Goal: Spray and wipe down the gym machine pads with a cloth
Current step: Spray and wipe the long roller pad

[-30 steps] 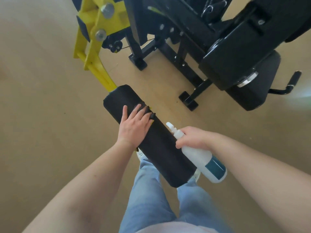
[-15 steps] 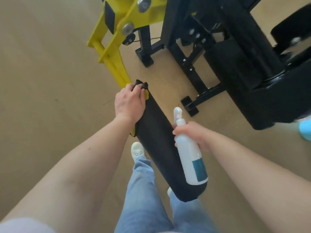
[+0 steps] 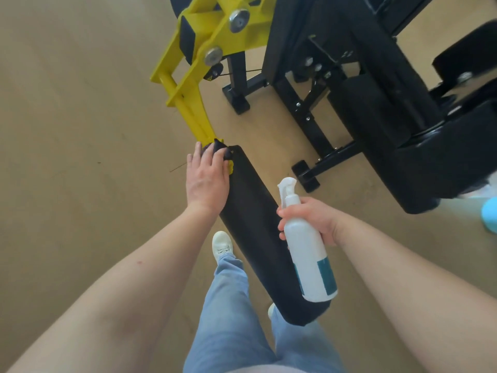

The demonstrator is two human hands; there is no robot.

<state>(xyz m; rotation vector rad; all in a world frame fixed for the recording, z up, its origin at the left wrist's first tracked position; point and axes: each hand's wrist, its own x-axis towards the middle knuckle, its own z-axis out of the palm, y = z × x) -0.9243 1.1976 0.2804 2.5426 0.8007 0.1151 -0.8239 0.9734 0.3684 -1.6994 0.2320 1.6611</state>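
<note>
Two bare hands work above a tan floor (image 3: 67, 157), which fills the left side. From the near left, the forearm reaches out to the left hand (image 3: 207, 181). Its fingers lie flat, fairly straight and close together, palm down on a dark cloth (image 3: 220, 149). The cloth is bunched under and just past the fingertips, pressed against the far end of the black roller pad (image 3: 252, 227), where the pad meets the yellow lever arm (image 3: 188, 103). That arm runs on toward the far side, up to two silver bolt heads on its plate.

The roller pad slants from the cloth toward the near right, its near end over the person's legs. Beside it, one white shoe (image 3: 221, 243) shows on the floor, and light blue jeans (image 3: 231, 319) fill the near middle.

Right of the pad's middle, the right hand (image 3: 320, 216) wraps fingers and thumb round the upper body of a white spray bottle (image 3: 309, 265) with a teal label. The nozzle points to the far left. Whether a finger rests on the trigger I cannot tell.

Farther right stands the machine's black frame (image 3: 382, 71), feet on the floor, with a thick black seat block (image 3: 443, 168) beside it. A pale blue object (image 3: 490, 214) is cut off at the right edge.
</note>
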